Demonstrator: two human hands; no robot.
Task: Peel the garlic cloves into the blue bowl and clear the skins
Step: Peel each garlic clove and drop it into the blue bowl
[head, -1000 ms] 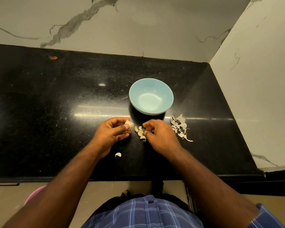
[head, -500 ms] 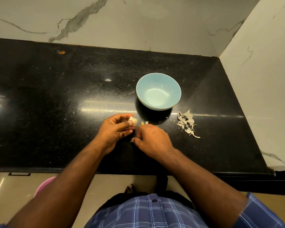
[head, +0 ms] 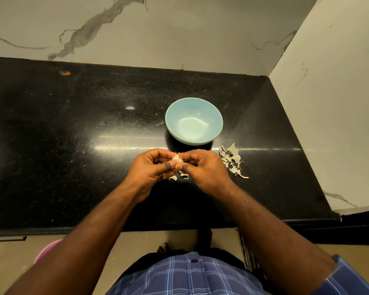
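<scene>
A single garlic clove (head: 177,159) is held above the black counter (head: 73,145), pinched from both sides at once. The left hand (head: 151,171) is curled around it, with the thumb laid across the near side and the fingers folded over the far side; the right hand (head: 205,169) meets it from the right, its thumb tip pressed up against the left thumb and its fingers bent in tightly. Both grips are narrow — only a small pale part of the clove is left showing between the fingertips, with a thin wisp of skin standing up at its top.

The blue bowl (head: 193,103) is set upright on the counter just beyond the hands, slightly to the right, and apart from them. No cloves can be seen inside it; only a pale sheen is shown on its floor.

A few loose garlic pieces (head: 180,176) are seen on the counter just beneath the hands, partly hidden by them — whether they are cloves or skin cannot be told. A pile of dry skins (head: 232,161) lies just right of the right hand and near the bowl's right side, without touching either.
</scene>
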